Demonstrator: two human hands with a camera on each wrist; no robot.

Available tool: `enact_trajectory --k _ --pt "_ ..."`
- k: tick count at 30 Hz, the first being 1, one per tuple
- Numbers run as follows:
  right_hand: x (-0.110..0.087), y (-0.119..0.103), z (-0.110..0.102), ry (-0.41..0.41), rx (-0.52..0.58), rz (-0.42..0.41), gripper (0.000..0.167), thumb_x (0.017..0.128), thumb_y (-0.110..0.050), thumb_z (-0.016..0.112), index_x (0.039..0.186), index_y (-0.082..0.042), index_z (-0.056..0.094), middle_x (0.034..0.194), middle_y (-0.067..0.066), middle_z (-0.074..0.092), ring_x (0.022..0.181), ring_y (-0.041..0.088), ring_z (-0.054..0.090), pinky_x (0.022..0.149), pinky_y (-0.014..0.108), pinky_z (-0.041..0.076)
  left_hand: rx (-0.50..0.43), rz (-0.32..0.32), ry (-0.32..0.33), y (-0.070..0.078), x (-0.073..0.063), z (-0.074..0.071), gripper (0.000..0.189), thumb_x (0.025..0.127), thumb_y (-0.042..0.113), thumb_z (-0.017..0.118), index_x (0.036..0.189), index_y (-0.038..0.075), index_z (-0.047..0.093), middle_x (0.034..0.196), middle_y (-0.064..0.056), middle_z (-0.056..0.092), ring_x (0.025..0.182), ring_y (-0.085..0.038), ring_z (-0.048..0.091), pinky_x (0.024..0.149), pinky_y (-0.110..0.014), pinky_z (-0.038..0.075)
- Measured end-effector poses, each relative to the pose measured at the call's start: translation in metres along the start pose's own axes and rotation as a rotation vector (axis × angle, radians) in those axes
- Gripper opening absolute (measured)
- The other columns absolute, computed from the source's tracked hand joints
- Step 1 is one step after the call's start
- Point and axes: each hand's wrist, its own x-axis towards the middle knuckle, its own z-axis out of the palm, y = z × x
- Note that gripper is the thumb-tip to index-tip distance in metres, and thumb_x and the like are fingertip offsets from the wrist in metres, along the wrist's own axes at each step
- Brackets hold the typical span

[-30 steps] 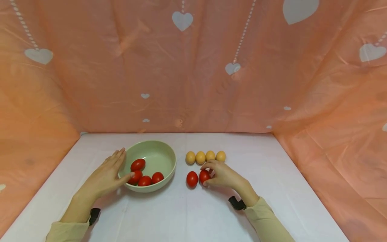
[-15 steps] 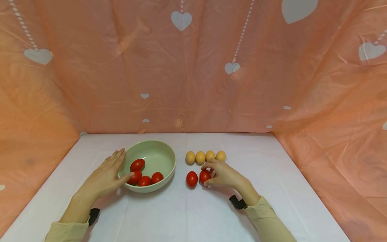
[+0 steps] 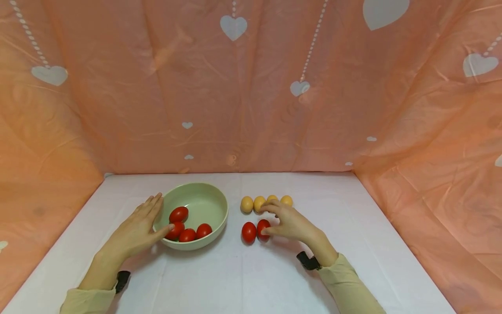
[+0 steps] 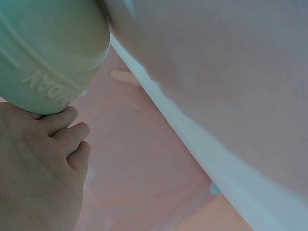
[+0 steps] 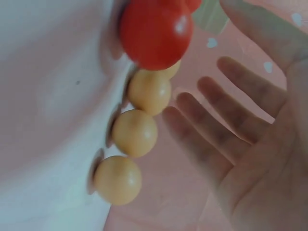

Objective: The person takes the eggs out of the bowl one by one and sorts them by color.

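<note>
My left hand rests against the left side of a pale green bowl, straight fingers along its outer wall and thumb reaching over the rim. In the left wrist view, fingertips touch the bowl's outside, below raised lettering; the thumb is hidden. Several glossy red egg-shaped balls lie inside the bowl. Right of it, two more stand side by side: a left red ball and a right red ball. My right hand hovers by the right one, its fingers spread and holding nothing.
Behind the two red balls runs a row of several yellow egg-shaped balls, partly covered by my right fingers in the head view. A white cloth covers the table. Orange sheeting with white hearts encloses the back and sides.
My right hand has let go of the right red ball; its fingers have opened and lifted toward the yellow row. The ball stands slightly closer to its neighbour. My left hand has stayed at the bowl.
</note>
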Motion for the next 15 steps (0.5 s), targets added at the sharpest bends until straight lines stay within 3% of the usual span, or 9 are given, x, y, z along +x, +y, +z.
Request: enact_trajectory --k 9,15 --pt "0.022 -0.024 0.010 0.129 -0.027 -0.096 0.047 0.091 -0.023 0.082 0.132 -0.003 0.068 0.138 0.011 0.062 0.127 0.030 0.060 0.107 0.047 0.052 0.000 -0.009 -0.006 -0.001 -0.001 0.001 0.097 0.097 0.055 0.065 0.157 -0.012 0.030 0.166 -0.029 0.026 0.152 -0.051 0.026 0.122 -0.064 0.027" --pt "0.046 -0.044 0.022 0.116 -0.021 -0.165 0.043 0.094 -0.023 0.079 0.131 -0.004 0.068 0.137 0.009 0.062 0.125 0.026 0.062 0.108 0.041 0.052 0.001 -0.012 -0.010 0.000 0.000 -0.001 0.097 0.097 0.056 0.064 0.157 -0.013 0.030 0.166 -0.029 0.026 0.152 -0.051 0.025 0.122 -0.064 0.026"
